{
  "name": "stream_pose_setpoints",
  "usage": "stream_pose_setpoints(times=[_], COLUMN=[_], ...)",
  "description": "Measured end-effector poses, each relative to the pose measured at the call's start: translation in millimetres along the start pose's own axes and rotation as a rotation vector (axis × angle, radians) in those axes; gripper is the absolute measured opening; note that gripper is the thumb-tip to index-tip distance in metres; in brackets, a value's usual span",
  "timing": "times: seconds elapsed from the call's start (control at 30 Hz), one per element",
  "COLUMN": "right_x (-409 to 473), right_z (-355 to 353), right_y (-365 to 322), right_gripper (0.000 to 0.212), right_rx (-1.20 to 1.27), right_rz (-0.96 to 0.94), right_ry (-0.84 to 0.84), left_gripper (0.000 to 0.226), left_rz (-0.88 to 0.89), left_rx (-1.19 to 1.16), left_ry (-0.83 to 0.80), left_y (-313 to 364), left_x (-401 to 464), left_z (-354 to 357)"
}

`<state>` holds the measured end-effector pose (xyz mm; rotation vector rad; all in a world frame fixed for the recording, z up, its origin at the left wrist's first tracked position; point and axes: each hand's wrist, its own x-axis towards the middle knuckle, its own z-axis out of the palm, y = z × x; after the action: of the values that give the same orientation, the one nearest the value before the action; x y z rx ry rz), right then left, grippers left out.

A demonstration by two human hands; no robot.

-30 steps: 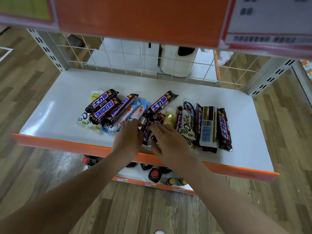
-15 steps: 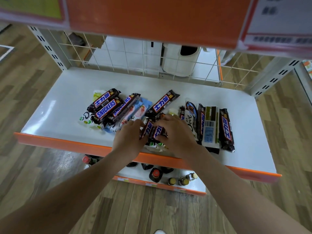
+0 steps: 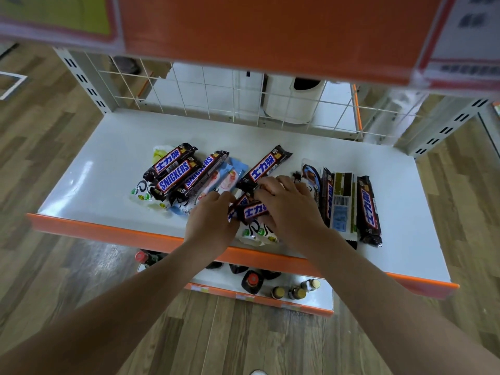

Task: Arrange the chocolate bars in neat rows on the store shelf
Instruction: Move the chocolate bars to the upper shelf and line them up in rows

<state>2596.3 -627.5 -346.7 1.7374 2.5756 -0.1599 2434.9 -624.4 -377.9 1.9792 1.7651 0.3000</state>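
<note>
Both hands meet over the middle of the white shelf [image 3: 89, 169], near its orange front lip [image 3: 108, 234]. The left hand [image 3: 209, 224] and the right hand [image 3: 288, 209] curl their fingers around the same small bundle of dark brown chocolate bars [image 3: 253, 211] with blue and red lettering, held just above a white and green packet [image 3: 257, 234] lying at the lip.

To the left a loose heap of bars [image 3: 176, 177] lies askew, overlapping pale blue and white packets [image 3: 230, 177]. One more bar [image 3: 266, 167] sits at a slant just behind the hands. To the right a short row [image 3: 349, 204] runs front to back, bars side by side and touching, its near ends close to the lip.

The shelf is bare white along the back by the wire grid [image 3: 216, 98], and wide at the far left and far right ends. Bottles [image 3: 253, 282] stand on the lower shelf underneath.
</note>
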Motion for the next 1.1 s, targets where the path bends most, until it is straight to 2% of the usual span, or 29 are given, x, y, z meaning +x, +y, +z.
stream_pose_setpoints(times=[0.17,0.33,0.63,1.0,1.1], right_x=[-3.6,-6.0,-5.6,-22.6,-32.9], right_z=[-5.9,-4.8,-2.0,-6.0,-5.8], right_y=[-0.6,1.7,-1.6,-10.7,-16.2], right_gripper=[0.048,0.051,0.042,0.041,0.043], right_rx=[-0.089,-0.017,-0.021,-0.024,-0.062], right_rz=[0.06,0.057,0.105,0.171,0.217], right_ry=[0.011,-0.034,-0.034,0.073,0.206], left_gripper=[0.04,0.039,0.037,0.029,0.028], left_rz=[0.009,0.01,0.022,0.111,0.148], left_rx=[0.103,0.134,0.185,0.096,0.072], left_ry=[0.026,0.013,0.043,0.103,0.121], left_y=[4.7,8.7,3.7,4.7,6.9], left_x=[4.6,4.8,4.3,-10.9,-21.2], left_z=[1.9,1.3,-0.4,-12.3,-20.1])
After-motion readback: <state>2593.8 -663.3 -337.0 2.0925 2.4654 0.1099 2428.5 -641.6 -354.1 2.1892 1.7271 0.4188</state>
